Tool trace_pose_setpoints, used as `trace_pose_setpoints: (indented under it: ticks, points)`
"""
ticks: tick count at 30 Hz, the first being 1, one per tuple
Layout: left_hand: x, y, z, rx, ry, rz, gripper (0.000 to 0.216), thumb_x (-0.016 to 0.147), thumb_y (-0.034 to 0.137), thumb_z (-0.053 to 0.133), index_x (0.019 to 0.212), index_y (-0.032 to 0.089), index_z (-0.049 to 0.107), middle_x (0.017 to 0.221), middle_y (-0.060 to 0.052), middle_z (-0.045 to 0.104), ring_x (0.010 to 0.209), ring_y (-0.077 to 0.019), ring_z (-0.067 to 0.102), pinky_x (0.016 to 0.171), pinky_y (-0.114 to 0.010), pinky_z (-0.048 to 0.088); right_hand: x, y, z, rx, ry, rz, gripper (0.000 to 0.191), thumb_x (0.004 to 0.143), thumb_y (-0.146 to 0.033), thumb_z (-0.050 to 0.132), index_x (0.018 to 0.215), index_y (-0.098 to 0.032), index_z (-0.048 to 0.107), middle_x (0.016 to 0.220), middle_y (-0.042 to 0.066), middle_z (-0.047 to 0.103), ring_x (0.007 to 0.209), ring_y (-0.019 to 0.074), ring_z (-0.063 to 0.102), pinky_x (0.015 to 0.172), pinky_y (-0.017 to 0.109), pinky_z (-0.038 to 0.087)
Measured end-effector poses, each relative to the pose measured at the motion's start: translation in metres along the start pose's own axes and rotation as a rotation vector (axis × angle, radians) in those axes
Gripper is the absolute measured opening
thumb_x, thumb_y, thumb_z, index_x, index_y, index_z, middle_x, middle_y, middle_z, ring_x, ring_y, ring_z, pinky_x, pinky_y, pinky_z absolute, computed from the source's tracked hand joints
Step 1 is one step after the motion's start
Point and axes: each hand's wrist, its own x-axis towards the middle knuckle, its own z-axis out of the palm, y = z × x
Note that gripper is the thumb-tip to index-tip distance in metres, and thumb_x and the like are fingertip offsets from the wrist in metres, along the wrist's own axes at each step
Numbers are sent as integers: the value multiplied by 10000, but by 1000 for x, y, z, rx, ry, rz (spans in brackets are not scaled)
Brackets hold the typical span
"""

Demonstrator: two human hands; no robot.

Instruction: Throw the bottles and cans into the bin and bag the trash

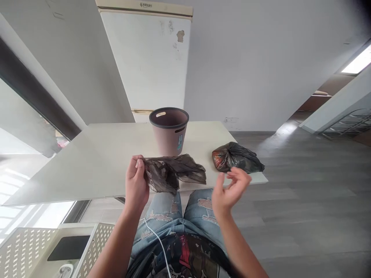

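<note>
Currently, the left hand (136,181) is pinching a thin dark plastic bag (188,170) between thumb and fingers, gripping it at its left end. The bag is hanging crumpled and slack toward the right, over the near edge of the white table (110,162). The right hand (231,191) is hovering at the table's near right, palm turned up and inward, its thumb and curled fingers standing moderately wide apart; its fingertips are blurring slightly. They are overlapping the lower edge of a filled dark bag (240,157), though whether they are touching it I cannot tell. That filled bag is lying at the table's right end, puckering together on its left part, where orange-red contents are showing through, and its right tip is poking past the table edge. A mauve bin (168,141) with a dark rim is standing upright just beyond the thin bag. Farther back, a white refrigerator (153,58) is standing against the grey wall (246,65). At the near left, a lattice-sided container (29,247) is sitting below the tabletop.
</note>
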Motion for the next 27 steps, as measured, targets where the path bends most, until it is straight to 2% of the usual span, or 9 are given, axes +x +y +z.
trace_pose_setpoints:
  ticks: [3, 5, 7, 10, 13, 17, 19, 23, 27]
  points:
    - [-10, 2, 9, -37, -113, -108, 372, 888, 526, 797, 993, 229, 598, 757, 44, 523, 614, -81, 474, 545, -151, 414, -13, -26, 18, -50, -497, -242, 417, 960, -360, 718, 1354, -264, 620, 1367, 140, 619, 1309, 300, 567, 1121, 500, 484]
    - [-16, 5, 10, -54, -223, -217, 371, 891, 508, 796, 1027, 230, 592, 773, 40, 537, 603, -74, 473, 541, -151, 413, -17, -34, 35, -17, -749, -214, 413, 986, -381, 687, 1378, -269, 623, 1385, 130, 634, 1318, 296, 568, 1120, 477, 480]
    - [-19, 12, 6, -35, -358, -339, 377, 892, 481, 798, 1080, 237, 581, 790, 36, 556, 584, -68, 472, 530, -152, 406, -15, -31, 49, 50, -883, -114, 242, 1015, -401, 630, 1183, -243, 702, 1200, 98, 711, 1155, 266, 641, 1022, 416, 514]
    - [-17, 28, -10, 62, -518, -416, 403, 909, 468, 779, 1157, 262, 537, 792, 30, 587, 586, -87, 515, 538, -169, 427, -5, -19, 53, 174, -896, 107, 282, 1032, -451, 581, 904, -215, 665, 858, 23, 669, 825, 193, 618, 781, 308, 494]
    - [-12, 43, -29, 277, -571, -327, 364, 965, 507, 697, 1177, 274, 514, 680, 65, 524, 523, -89, 453, 476, -163, 352, 11, -20, 37, 202, -758, 283, 296, 1041, -494, 572, 934, -224, 632, 691, -40, 514, 635, 146, 469, 600, 261, 365]
    - [-9, 53, -41, 755, -615, -52, 226, 1019, 442, 597, 1106, 240, 647, 644, 56, 511, 551, -103, 443, 517, -197, 361, 34, -42, 8, 111, -705, 159, 254, 1065, -450, 563, 967, -237, 662, 694, -34, 491, 622, 145, 437, 587, 270, 342]
    - [-11, 53, -38, 942, -551, 149, 235, 1029, 385, 547, 989, 221, 710, 732, 6, 625, 646, -129, 544, 613, -236, 436, 43, -53, -5, 79, -839, -61, 224, 1065, -376, 569, 948, -240, 704, 864, 22, 592, 758, 171, 537, 697, 296, 434]
    - [-16, 48, -26, 956, -158, 414, 273, 1045, 296, 462, 981, 220, 716, 911, -30, 719, 794, -161, 652, 741, -284, 514, 48, -61, -30, 76, -1010, -509, 186, 1000, -218, 603, 890, -261, 747, 1318, 92, 572, 1179, 270, 558, 1018, 443, 450]
    - [-13, 43, -21, 810, 128, 510, 227, 1027, 268, 498, 1009, 212, 717, 968, -38, 715, 872, -160, 680, 781, -276, 561, 37, -61, -45, 92, -1125, -631, 146, 909, -125, 597, 893, -229, 698, 1249, 101, 604, 1088, 246, 578, 970, 431, 463]
